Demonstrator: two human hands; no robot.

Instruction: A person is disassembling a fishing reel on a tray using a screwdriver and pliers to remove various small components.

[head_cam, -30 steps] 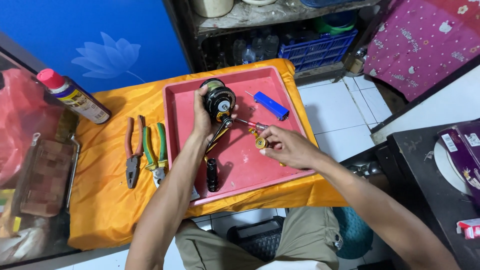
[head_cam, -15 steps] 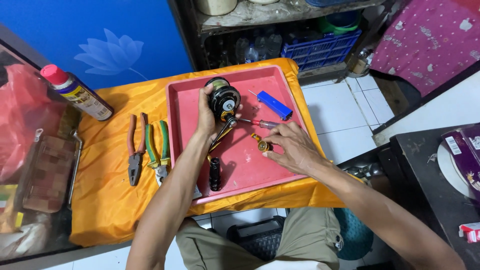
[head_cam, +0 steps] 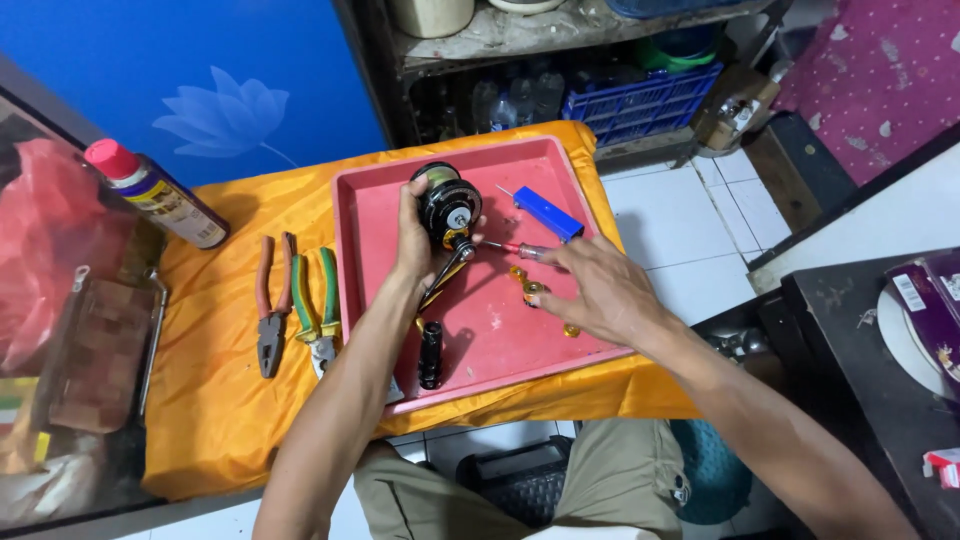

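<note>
My left hand (head_cam: 412, 238) grips a black fishing reel (head_cam: 448, 203) and holds it upright over the pink tray (head_cam: 545, 345). My right hand (head_cam: 592, 290) hovers low over the tray to the reel's right, fingers spread, with nothing in it. A thin screwdriver (head_cam: 512, 248) lies just off its fingertips, tip toward the reel. Small brass parts (head_cam: 528, 288) lie under and beside the fingers. A black cylindrical handle knob (head_cam: 431, 354) lies on the tray near my left forearm.
A blue flat tool (head_cam: 547, 213) lies at the tray's far right. On the orange cloth (head_cam: 215, 400) left of the tray lie red-handled pliers (head_cam: 271, 300) and green-handled pliers (head_cam: 315, 305). A red-capped spray can (head_cam: 156, 194) lies at far left. A shelf with a blue crate (head_cam: 640, 100) stands behind.
My right hand has opened and spread its fingers over the tray; the small brass part it pinched now lies on the tray. My left hand still holds the reel.
</note>
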